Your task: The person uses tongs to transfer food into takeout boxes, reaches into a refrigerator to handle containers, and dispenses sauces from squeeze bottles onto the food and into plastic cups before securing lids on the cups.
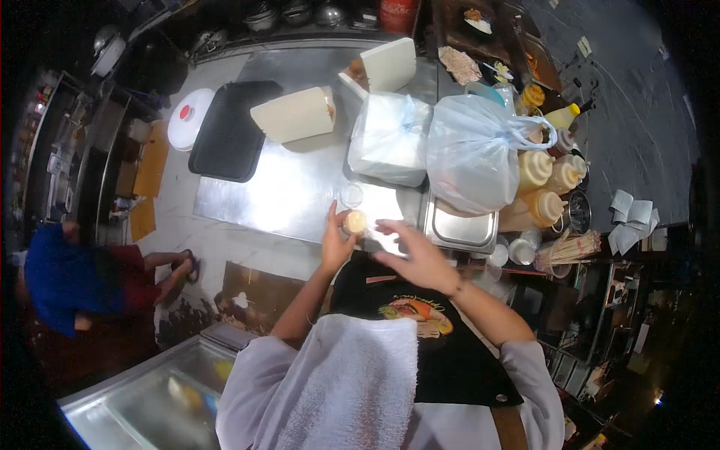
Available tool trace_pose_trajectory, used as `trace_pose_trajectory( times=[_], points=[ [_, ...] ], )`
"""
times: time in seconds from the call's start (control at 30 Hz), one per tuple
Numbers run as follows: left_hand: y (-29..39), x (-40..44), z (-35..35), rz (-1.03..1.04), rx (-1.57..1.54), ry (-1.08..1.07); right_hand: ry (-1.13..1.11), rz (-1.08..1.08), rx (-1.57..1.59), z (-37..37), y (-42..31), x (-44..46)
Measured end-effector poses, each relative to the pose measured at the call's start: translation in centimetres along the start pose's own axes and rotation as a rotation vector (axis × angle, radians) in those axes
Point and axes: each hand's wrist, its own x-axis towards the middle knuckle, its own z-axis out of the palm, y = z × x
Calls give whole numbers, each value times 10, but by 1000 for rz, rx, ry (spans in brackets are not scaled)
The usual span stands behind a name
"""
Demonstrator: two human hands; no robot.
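My left hand (337, 238) holds a small round cup of pale yellow sauce (355, 221) above the front edge of the steel table (300, 202). Just right of the cup is my right hand (412, 255), its fingers spread and nothing seen in them. A small clear round lid or cup (351, 195) lies on the steel behind the sauce cup. Farther back, a white package in a tied plastic bag (391, 139) stands beside a larger tied plastic bag (472, 154).
Behind are a black tray (234, 131), a closed paper box (294, 115) and an open box (388, 64). Sauce bottles (535, 169), a metal pan lid (461, 225) and skewers (574, 249) stand right. A person in blue (75, 274) is at the left.
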Motion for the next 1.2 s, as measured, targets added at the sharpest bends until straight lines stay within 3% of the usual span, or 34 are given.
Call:
trace_pose_trajectory(
  times=[0.1, 0.17, 0.3, 0.37, 0.4, 0.43, 0.5, 0.53, 0.77, 0.83, 1.2],
  points=[
    [3, 1, -8, -34, -58, -51, 180, 73, 78, 79, 93, 50],
    [-1, 4, -12, 32, -22, -122, 515, 282, 322, 104, 132, 84],
    [-4, 8, -15, 44, 1, -129, 531, 260, 589, 105, 146, 108],
    [-3, 12, -18, -44, -36, -135, 366, 195, 541, 89, 137, 102],
    [-1, 15, -20, -34, -25, -155, 341, 56, 174, 80, 123, 91],
    [-3, 15, -21, -25, -13, -178, 340, 69, 176, 79, 129, 84],
    [-7, 17, -20, -16, -37, -176, 208, -272, -344, 77, 135, 72],
    [-9, 18, -19, 5, -60, -162, 158, -378, -404, 75, 135, 71],
    [-14, 19, -25, -88, -234, -236, 52, -341, -628, 82, 132, 63],
    [-14, 16, -27, -218, -604, -221, 30, -287, -611, 87, 130, 64],
    [-7, 22, -19, -289, -475, -129, -37, -244, -438, 92, 136, 67]
  ],
)
